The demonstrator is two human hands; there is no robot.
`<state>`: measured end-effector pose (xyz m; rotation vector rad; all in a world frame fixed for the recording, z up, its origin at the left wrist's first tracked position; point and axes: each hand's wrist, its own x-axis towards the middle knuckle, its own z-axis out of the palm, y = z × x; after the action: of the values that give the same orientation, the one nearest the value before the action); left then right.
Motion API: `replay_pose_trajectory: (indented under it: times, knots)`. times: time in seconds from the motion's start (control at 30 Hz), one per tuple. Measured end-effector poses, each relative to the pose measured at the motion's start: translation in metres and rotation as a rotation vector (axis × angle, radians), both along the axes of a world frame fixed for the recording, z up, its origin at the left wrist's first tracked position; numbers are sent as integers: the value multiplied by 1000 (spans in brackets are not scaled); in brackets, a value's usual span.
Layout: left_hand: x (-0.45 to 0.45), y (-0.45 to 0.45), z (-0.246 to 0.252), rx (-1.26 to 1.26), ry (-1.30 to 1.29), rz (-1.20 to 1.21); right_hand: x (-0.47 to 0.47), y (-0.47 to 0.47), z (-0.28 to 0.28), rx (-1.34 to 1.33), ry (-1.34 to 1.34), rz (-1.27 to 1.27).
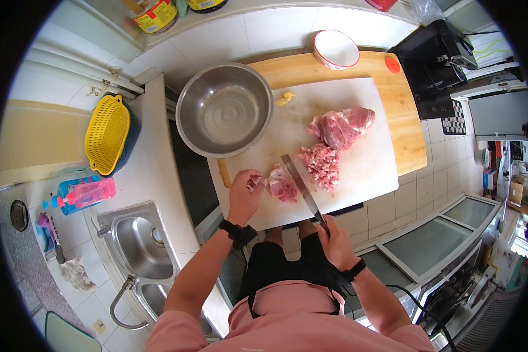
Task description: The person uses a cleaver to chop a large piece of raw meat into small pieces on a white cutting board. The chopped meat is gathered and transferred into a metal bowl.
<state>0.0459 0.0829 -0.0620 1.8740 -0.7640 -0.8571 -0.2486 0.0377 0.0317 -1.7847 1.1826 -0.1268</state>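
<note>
My right hand (334,242) grips the handle of a kitchen knife (302,187), whose blade lies over the white cutting board (352,185) between two portions of meat. Left of the blade is a piece of raw meat (281,185). My left hand (245,196) is closed around a small scrap of meat (254,181) beside that piece. Right of the blade sits a pile of diced meat (323,165), with a large chunk of raw meat (343,126) just behind it. Peeled yellowish pieces, perhaps ginger (285,98), lie near the board's far edge.
A steel basin (226,110) overlaps the board's far left. A red-rimmed bowl (336,49) and a red lid (393,65) are on the wooden board (407,145). On the left are a yellow colander (108,134), bottles (92,192) and a steel sink (143,246).
</note>
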Motion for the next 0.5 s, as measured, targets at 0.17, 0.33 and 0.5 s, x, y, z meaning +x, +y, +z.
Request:
replay_pose_trajectory:
  times: [0.17,0.33,0.5]
  knots:
    - [14,-15,19,-157,834,498,-7,-1,-8,40,-5,-24]
    - [28,-15,-11,-409,1100,622,-2,2,-7,101,-8,-23]
    - [20,-35,5,-577,1143,729,-1,3,-4,53,28,-1]
